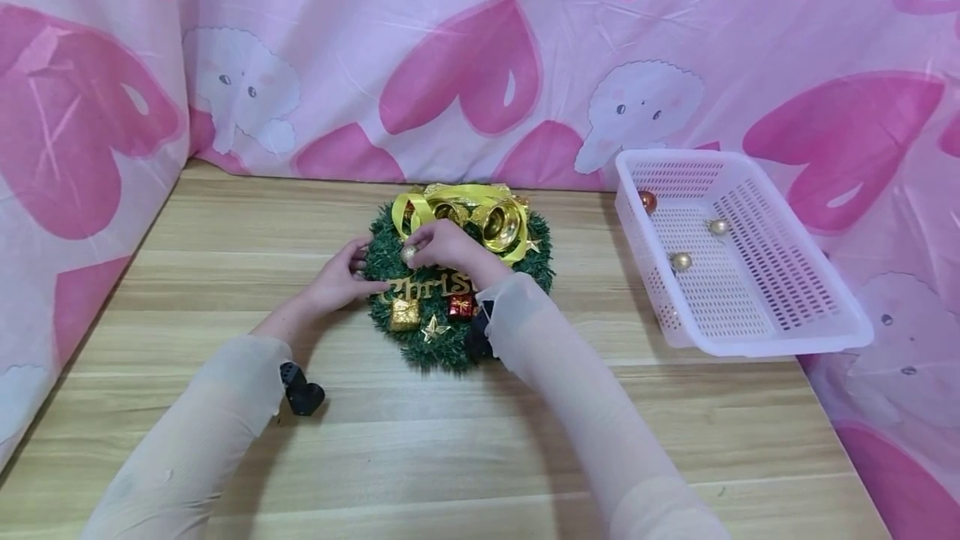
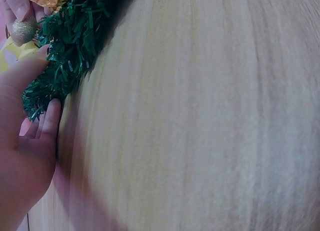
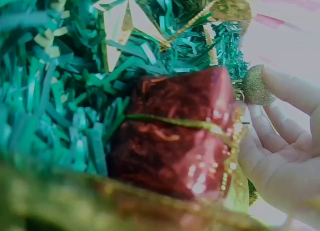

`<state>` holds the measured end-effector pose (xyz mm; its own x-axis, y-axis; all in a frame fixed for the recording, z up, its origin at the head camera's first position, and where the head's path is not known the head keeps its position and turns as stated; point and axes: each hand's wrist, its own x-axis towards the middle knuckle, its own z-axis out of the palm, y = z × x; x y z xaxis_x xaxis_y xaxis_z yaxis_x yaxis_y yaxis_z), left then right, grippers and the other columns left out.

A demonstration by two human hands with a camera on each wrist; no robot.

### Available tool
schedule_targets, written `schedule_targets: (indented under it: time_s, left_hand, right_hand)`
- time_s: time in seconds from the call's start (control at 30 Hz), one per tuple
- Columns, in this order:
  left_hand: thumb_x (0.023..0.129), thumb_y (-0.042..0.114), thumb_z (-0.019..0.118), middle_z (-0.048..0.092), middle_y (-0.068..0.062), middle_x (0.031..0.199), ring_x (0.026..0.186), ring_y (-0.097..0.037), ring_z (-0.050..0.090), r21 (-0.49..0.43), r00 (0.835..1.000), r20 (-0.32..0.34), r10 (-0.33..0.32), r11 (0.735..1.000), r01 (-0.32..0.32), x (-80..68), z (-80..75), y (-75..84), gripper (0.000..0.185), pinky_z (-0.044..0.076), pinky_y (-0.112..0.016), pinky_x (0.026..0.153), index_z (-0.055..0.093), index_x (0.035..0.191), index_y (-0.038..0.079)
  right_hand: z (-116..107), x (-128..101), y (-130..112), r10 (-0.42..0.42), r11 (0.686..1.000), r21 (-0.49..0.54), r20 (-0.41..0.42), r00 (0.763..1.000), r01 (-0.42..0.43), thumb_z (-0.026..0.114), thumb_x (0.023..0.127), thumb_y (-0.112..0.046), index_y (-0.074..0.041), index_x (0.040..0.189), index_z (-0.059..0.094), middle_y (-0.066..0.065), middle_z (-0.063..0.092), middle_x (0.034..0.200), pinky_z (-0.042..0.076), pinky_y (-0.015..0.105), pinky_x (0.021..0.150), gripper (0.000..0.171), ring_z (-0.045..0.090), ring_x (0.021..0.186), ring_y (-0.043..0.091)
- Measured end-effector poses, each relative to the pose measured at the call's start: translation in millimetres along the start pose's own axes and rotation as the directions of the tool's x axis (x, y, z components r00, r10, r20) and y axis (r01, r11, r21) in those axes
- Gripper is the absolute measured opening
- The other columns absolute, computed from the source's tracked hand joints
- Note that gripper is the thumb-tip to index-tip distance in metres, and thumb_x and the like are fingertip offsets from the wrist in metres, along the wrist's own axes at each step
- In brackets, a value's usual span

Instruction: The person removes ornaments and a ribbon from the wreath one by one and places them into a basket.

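Observation:
A green Christmas wreath (image 1: 442,352) lies on the wooden table, trimmed with gold lettering, gold bells (image 1: 500,225), a yellow ribbon, stars and small wrapped boxes. My left hand (image 1: 335,280) grips its left edge, thumb over the greenery and fingers at the outer side, as the left wrist view shows. Between thumb and fingers my right hand (image 1: 448,245) pinches a small gold glitter ball (image 3: 259,85), held at the wreath's upper left part. The right wrist view shows a red gift box (image 3: 175,133) and a gold star (image 3: 117,33) close up. The right forearm hides part of the lettering.
At the right of the table stands a white plastic basket (image 1: 757,290) with two gold balls (image 1: 681,262) and a reddish ball (image 1: 648,202) in it. Pink heart-patterned cloth (image 1: 337,65) hangs behind and along both sides.

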<state>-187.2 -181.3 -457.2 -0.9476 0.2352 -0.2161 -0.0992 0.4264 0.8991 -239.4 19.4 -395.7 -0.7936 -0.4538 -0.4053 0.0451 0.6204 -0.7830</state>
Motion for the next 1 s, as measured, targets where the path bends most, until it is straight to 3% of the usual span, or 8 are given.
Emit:
schedule_targets:
  time_s: [0.17,0.57,1.0]
  left_hand:
    - [0.078,0.017,0.074,0.028,-0.025,0.143,0.127,-0.039,0.032,0.004,1.0,0.003,-0.003,1.0,0.003,-1.2,0.3,0.6,0.097,0.033,-0.051,0.109,0.009,0.15,0.009]
    - [0.079,0.018,0.074,0.027,-0.026,0.143,0.127,-0.04,0.032,0.014,1.0,0.007,0.001,1.0,-0.001,-1.6,0.3,1.7,0.097,0.034,-0.051,0.109,0.009,0.15,0.009]
    - [0.078,0.02,0.074,0.027,-0.026,0.144,0.129,-0.041,0.031,0.027,1.0,0.012,-0.001,1.0,0.001,-0.3,0.0,0.4,0.099,0.031,-0.052,0.11,0.008,0.151,0.009]
  right_hand:
    - [-3.4,-2.7,-1.8,-0.003,1.0,0.025,-0.006,1.0,0.003,0.072,0.08,-0.01,-0.008,0.111,0.065,0.008,0.065,0.107,0.055,0.024,0.077,0.031,0.063,0.09,0.019]
    - [-14.9,-11.7,-9.9,-0.043,0.987,0.156,-0.008,0.999,0.043,0.07,0.082,-0.009,-0.005,0.116,0.062,0.01,0.064,0.114,0.054,0.029,0.089,0.036,0.063,0.099,0.022]
    - [-26.0,-23.5,-21.5,-0.071,0.986,0.151,-0.014,0.997,0.072,0.07,0.082,-0.014,-0.009,0.117,0.061,0.008,0.063,0.114,0.05,0.036,0.096,0.036,0.062,0.105,0.028]
